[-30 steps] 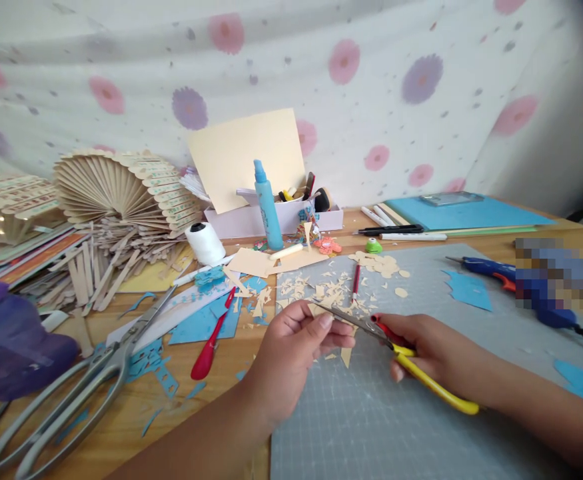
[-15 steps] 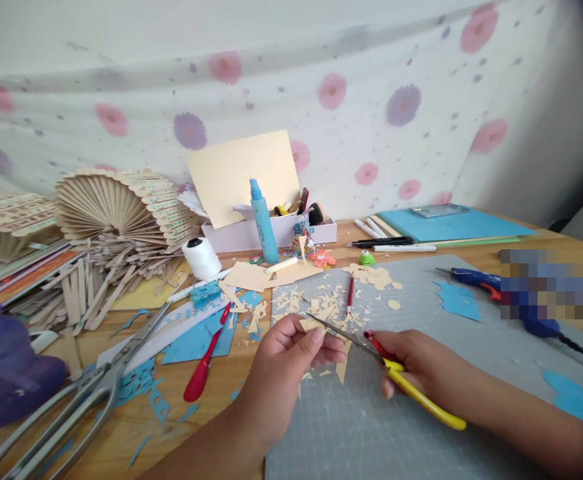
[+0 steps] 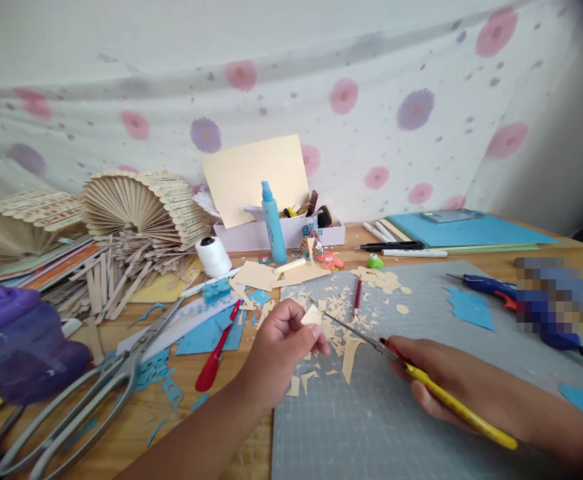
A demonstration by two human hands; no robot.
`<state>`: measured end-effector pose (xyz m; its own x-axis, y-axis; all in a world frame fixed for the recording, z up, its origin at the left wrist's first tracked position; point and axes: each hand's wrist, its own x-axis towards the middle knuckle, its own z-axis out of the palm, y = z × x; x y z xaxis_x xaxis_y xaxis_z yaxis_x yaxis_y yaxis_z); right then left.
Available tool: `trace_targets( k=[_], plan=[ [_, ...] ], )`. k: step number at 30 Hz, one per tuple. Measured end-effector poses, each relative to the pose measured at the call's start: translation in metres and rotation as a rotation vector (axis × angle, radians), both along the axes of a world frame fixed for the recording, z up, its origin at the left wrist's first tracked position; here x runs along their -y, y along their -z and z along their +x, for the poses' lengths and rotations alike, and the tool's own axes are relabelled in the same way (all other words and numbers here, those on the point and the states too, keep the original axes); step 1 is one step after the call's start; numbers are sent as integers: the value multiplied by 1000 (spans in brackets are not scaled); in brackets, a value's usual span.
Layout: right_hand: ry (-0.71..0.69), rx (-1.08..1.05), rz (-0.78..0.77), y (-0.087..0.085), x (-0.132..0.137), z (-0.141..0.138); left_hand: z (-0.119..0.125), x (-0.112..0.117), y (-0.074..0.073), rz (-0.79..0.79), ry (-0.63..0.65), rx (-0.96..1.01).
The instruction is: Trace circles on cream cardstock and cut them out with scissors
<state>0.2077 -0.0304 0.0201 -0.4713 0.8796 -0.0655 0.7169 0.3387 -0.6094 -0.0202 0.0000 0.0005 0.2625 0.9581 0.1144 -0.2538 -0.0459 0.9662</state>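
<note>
My left hand is closed, pinching a small cream paper piece between thumb and fingers. In my right hand is a pair of scissors with yellow and red handles. Their narrow blades point up and left, with the tips just right of the paper piece and apart from it. Beneath both hands lies a grey cutting mat. Cream paper scraps are scattered over it, with a pointed strip between the hands. A red pencil-like stick lies just beyond.
Large metal scissors and a red spatula-like tool lie to the left, near a purple container. A blue bottle and white thread spool stand behind. At right is a blue glue gun.
My right hand and the scissors have drawn back to the right, away from the paper. The cream piece now stands up more visibly in my left fingers. The view has shifted slightly left.
</note>
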Motion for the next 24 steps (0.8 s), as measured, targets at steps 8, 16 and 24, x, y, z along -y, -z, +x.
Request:
trace_targets(
  k=[8,16,24],
  plan=[
    [-67,19,-78,-3,2,-10,9,10,-6,-31,25,179],
    [-58,-60,-208,-12,9,-18,11,15,-3,26,121,254],
    [-69,-141,-250,-11,10,-17,12,16,0,60,175,243]
  ],
)
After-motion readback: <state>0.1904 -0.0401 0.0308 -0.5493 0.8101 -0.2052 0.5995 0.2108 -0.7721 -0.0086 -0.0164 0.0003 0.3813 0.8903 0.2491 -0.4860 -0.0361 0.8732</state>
